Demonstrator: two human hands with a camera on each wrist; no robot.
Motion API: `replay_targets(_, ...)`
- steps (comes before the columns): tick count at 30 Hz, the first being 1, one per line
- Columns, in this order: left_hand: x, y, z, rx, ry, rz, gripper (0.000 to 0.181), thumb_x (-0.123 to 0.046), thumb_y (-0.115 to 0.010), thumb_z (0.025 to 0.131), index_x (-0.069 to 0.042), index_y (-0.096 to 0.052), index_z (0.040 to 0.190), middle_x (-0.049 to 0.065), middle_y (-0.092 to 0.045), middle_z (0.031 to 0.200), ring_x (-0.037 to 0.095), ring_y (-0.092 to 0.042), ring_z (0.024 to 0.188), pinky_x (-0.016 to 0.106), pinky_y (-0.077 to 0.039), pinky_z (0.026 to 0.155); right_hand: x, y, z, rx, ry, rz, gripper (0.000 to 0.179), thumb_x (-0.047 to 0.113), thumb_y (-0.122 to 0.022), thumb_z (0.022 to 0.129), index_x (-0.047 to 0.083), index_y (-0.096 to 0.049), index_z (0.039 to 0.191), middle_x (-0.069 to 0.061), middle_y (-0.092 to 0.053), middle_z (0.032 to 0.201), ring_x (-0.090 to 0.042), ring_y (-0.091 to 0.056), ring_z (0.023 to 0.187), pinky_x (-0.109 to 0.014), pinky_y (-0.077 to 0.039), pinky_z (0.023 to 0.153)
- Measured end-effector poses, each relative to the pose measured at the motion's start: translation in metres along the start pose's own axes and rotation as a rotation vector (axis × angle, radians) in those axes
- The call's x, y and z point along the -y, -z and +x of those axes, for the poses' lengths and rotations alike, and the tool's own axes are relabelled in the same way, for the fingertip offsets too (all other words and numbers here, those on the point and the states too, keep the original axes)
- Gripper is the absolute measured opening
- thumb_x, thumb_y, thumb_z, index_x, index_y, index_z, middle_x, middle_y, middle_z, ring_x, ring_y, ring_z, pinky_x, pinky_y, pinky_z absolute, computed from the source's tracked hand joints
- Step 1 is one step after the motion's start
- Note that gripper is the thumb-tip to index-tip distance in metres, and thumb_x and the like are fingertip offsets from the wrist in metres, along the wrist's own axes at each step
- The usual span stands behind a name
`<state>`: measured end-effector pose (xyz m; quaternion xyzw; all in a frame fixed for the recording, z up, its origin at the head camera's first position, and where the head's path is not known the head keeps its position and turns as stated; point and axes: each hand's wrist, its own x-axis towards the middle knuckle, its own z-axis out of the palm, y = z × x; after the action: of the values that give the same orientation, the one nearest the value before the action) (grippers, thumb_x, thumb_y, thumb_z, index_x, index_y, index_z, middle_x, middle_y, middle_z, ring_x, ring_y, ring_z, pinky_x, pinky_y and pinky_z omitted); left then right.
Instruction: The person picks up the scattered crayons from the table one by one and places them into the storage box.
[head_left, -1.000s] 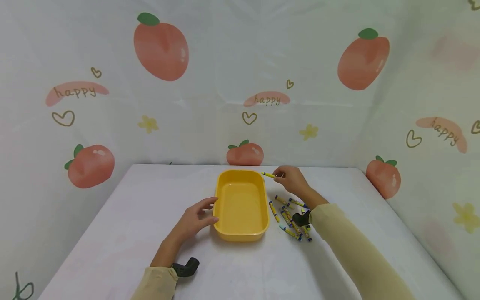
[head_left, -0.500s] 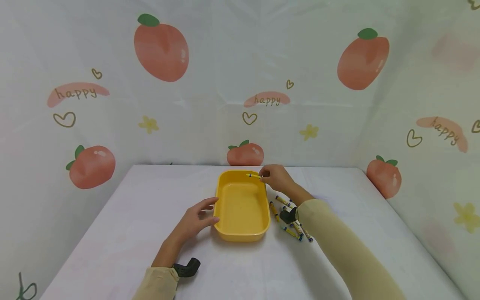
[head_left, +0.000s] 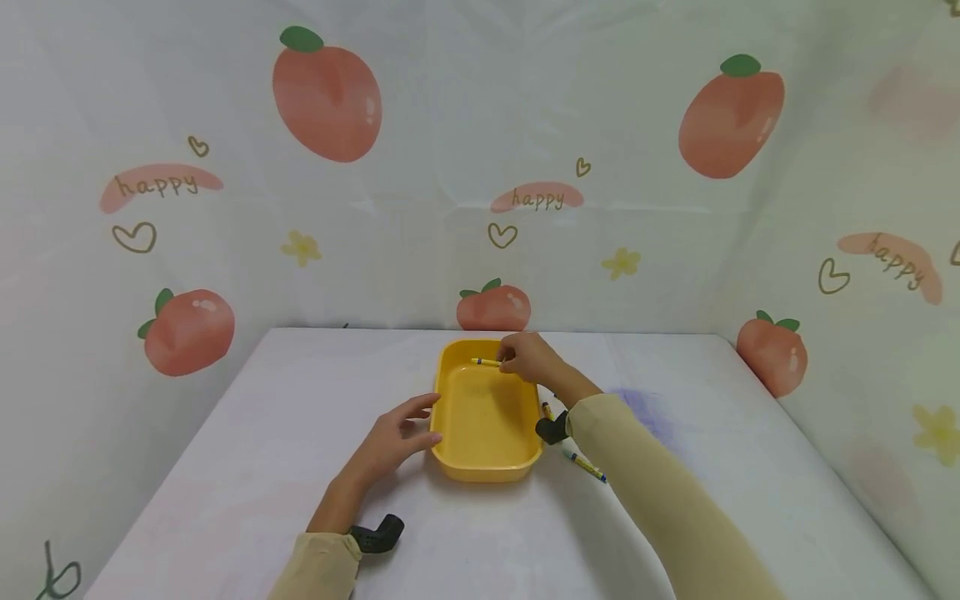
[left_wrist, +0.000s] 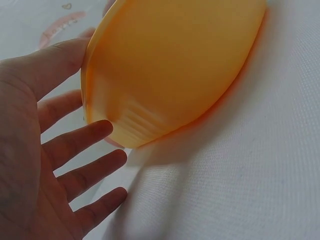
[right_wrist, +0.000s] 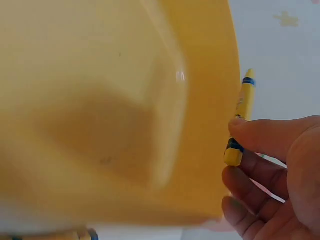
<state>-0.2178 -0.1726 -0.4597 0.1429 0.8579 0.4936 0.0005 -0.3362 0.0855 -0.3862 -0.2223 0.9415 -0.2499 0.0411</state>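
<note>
My right hand (head_left: pixel 536 364) pinches a yellow crayon (right_wrist: pixel 245 101) between thumb and fingers. In the head view this crayon lies roughly level over the far end of a yellow plastic tray (head_left: pixel 486 475), its tip pointing left. Dark blue bands ring both its ends. The tray's visible floor is bare, with the right hand's shadow on it. At the tray's left side, my left hand (head_left: pixel 392 435) touches the rim with spread, nearly straight fingers. The left wrist view has the thumb (left_wrist: pixel 60 62) at the rim and several fingers reaching along the outer wall.
On the white table (head_left: pixel 225 500), right of the tray, lie more crayons, among them one with a pale green tip (head_left: pixel 585 467). My right sleeve (head_left: pixel 637 467) hides most of that pile. A patterned cloth (head_left: pixel 420 167) stands behind the table.
My right hand has carried the crayon leftward, from beyond the tray's right rim to over its far end. The right forearm now covers more of the pile. My left hand keeps its place.
</note>
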Motion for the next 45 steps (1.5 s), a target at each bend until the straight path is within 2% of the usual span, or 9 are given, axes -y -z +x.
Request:
replay_targets(5,0.001,0.0,0.002,0.002,-0.01,-0.013,0.06,-0.032,-0.075,0.086,-0.023,-0.052,0.14,0.0,-0.053,0.139,0.023,-0.052,0.121,0.047,-0.04,0.104,0.009,-0.007,0.004,0.043,-0.041,-0.004,0.007,0.007,-0.074,0.086,0.01,-0.069,0.09,0.0,-0.062,0.083,-0.019,-0.055,0.08,-0.028,-0.053,0.077)
replay_targets(10,0.0,-0.001,0.003,0.006,-0.01,-0.02,0.059,-0.028,-0.074,0.087,-0.02,-0.052,0.141,0.0,-0.053,0.139,0.024,-0.052,0.121,0.047,-0.039,0.105,0.011,-0.015,0.009,0.058,-0.039,-0.022,0.008,0.007,-0.075,0.084,0.011,-0.069,0.087,-0.001,-0.061,0.083,-0.02,-0.054,0.081,-0.028,-0.051,0.075)
replay_targets(28,-0.002,-0.003,0.0,0.008,-0.009,-0.031,0.06,-0.027,-0.073,0.087,-0.019,-0.05,0.142,0.001,-0.053,0.14,0.023,-0.051,0.122,0.047,-0.04,0.105,0.011,-0.027,0.011,0.058,-0.053,-0.153,0.008,0.008,-0.076,0.081,0.013,-0.072,0.087,0.003,-0.066,0.088,-0.017,-0.056,0.083,-0.033,-0.05,0.084)
replay_targets(35,-0.001,-0.003,0.0,0.011,-0.008,-0.041,0.061,-0.026,-0.073,0.087,-0.017,-0.05,0.143,0.003,-0.053,0.14,0.024,-0.051,0.122,0.048,-0.039,0.105,0.013,-0.034,0.012,0.1,-0.057,-0.191,0.007,0.009,-0.074,0.083,0.014,-0.074,0.087,0.003,-0.066,0.089,-0.017,-0.056,0.084,-0.033,-0.051,0.083)
replay_targets(45,0.001,-0.002,0.001,0.007,-0.006,-0.029,0.061,-0.028,-0.073,0.087,-0.018,-0.05,0.143,0.0,-0.053,0.14,0.023,-0.051,0.122,0.048,-0.039,0.105,0.016,-0.038,0.011,0.096,-0.078,-0.215,0.006,0.012,-0.073,0.085,0.012,-0.073,0.091,0.002,-0.066,0.092,-0.017,-0.057,0.082,-0.033,-0.052,0.079)
